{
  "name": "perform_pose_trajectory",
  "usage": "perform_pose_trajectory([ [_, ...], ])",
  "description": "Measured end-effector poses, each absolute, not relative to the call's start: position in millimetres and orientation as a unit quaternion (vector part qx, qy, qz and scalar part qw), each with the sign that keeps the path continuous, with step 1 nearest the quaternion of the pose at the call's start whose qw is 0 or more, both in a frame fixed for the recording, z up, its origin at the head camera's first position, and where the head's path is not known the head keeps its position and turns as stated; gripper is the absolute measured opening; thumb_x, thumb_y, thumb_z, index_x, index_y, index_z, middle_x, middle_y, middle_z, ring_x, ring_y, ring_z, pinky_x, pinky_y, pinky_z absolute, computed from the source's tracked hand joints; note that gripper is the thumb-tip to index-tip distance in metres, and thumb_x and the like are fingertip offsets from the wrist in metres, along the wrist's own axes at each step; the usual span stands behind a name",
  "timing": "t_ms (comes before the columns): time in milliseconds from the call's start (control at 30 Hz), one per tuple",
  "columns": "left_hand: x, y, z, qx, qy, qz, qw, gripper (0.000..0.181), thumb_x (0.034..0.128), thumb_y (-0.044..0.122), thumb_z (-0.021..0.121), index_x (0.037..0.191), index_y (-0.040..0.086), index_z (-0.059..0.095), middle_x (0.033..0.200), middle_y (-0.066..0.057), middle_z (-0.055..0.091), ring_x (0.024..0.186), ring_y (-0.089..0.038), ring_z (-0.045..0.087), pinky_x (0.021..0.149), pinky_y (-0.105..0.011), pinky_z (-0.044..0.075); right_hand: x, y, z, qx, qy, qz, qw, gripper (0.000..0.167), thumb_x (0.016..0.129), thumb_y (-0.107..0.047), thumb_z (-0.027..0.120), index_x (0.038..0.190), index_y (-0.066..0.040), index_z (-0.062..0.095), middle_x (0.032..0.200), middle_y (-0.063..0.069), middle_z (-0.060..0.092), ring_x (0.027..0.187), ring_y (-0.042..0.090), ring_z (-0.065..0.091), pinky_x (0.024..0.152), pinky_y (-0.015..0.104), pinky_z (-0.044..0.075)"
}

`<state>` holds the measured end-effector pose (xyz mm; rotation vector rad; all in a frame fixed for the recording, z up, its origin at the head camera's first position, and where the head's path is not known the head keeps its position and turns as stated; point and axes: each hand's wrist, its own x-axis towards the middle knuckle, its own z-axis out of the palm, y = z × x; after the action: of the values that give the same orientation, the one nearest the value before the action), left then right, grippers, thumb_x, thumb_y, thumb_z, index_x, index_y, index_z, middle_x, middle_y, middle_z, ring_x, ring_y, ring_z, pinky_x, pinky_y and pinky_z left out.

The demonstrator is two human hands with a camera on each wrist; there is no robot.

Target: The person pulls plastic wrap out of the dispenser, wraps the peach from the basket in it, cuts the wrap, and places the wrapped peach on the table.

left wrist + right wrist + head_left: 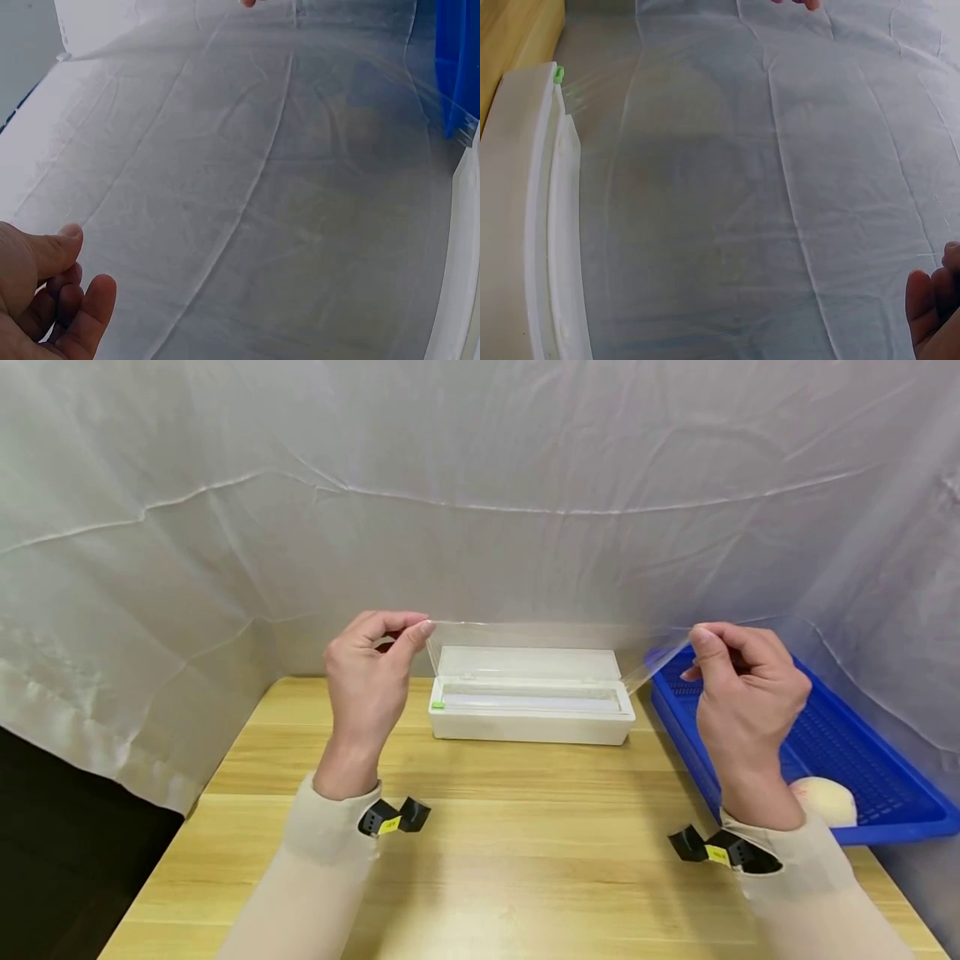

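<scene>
"In the head view, how is the clear film [562,637] held?"

"The left hand [366,681] and right hand [752,697] each pinch a corner, seemingly to keep it spread above the white box [528,729]."

"And the containers?"

"The box, lid open, holds a pale roll [532,702]; the blue basket [834,727], a round pale object [827,802]."

"Left wrist view?"

"Thumb at the film's edge."

"Right wrist?"

"Film beside the box; that hand's partly cut off."
</scene>
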<state>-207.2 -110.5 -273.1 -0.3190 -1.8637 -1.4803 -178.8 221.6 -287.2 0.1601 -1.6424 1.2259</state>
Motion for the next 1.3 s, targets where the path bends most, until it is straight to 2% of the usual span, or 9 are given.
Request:
perform_pose_trajectory([
  [367,-184,-116,-272,-0.142,-0.722,-0.574,0.359,0.008,0.0875,0.013,0.088,0.093,0.008,0.084,0.092,0.002,0.075,0.080,-0.015,0.066,0.072,-0.024,0.056,-155,215,-279,0.089,-0.654,0.528,0.535,0.017,0.095,0.002,0.076,0.093,0.019,0.075,0.083,-0.009,0.069,0.063,0.004,0.062,0.065,0.015,0.054],
  [700,-168,-117,-267,-0.170,-0.707,-0.585,0.360,0.007,0.0869,0.009,0.087,0.093,0.007,0.084,0.089,0.006,0.072,0.076,-0.015,0.061,0.068,-0.020,0.051,-145,214,-273,0.117,-0.596,0.565,0.558,0.018,0.089,0.010,0.077,0.087,0.026,0.070,0.079,-0.002,0.069,0.062,0.008,0.061,0.065,0.016,0.055],
  [833,-159,-123,-269,-0.212,-0.702,-0.585,0.346,0.009,0.0843,0.000,0.087,0.092,0.003,0.083,0.089,0.004,0.071,0.078,-0.014,0.062,0.069,-0.019,0.051,-139,216,-272,0.146,-0.571,0.583,0.560,0.020,0.087,0.011,0.077,0.085,0.028,0.067,0.077,0.000,0.070,0.064,0.007,0.060,0.065,0.015,0.050],
  [900,-155,-129,-271,-0.245,-0.710,-0.566,0.339,0.012,0.0821,-0.005,0.087,0.090,0.003,0.083,0.089,0.004,0.072,0.084,-0.013,0.062,0.074,-0.019,0.050,-136,220,-273,0.183,-0.549,0.609,0.542,0.018,0.086,0.013,0.078,0.085,0.028,0.067,0.079,0.004,0.071,0.068,0.009,0.060,0.067,0.016,0.049],
  [1033,-148,-143,-277,-0.336,-0.718,-0.524,0.312,0.020,0.0776,-0.010,0.087,0.086,0.008,0.081,0.090,0.001,0.072,0.097,-0.014,0.060,0.082,-0.024,0.048,-127,236,-277,0.271,-0.545,0.641,0.466,0.013,0.089,0.015,0.074,0.088,0.026,0.066,0.093,0.012,0.074,0.090,0.018,0.065,0.081,0.019,0.052],
  [1133,-143,-153,-283,-0.416,-0.704,-0.506,0.273,0.013,0.0837,0.000,0.087,0.086,0.011,0.080,0.095,-0.003,0.072,0.100,-0.014,0.061,0.085,-0.023,0.049,-117,252,-281,0.327,-0.563,0.650,0.391,0.009,0.091,0.019,0.068,0.092,0.027,0.064,0.102,0.016,0.075,0.102,0.024,0.067,0.090,0.023,0.054],
  [1267,-140,-161,-291,-0.519,-0.671,-0.496,0.189,0.004,0.0926,0.011,0.082,0.092,0.012,0.078,0.096,-0.003,0.073,0.102,-0.016,0.064,0.092,-0.024,0.052,-103,274,-287,0.357,-0.594,0.660,0.290,0.007,0.091,0.026,0.060,0.097,0.028,0.063,0.099,0.020,0.074,0.098,0.026,0.066,0.084,0.025,0.055],
  [1300,-139,-162,-293,-0.540,-0.662,-0.495,0.162,0.003,0.0933,0.010,0.081,0.094,0.012,0.078,0.096,-0.003,0.073,0.102,-0.017,0.064,0.095,-0.026,0.053,-99,279,-288,0.364,-0.605,0.656,0.267,0.008,0.092,0.027,0.059,0.098,0.027,0.063,0.098,0.019,0.073,0.096,0.025,0.064,0.078,0.024,0.053],
])
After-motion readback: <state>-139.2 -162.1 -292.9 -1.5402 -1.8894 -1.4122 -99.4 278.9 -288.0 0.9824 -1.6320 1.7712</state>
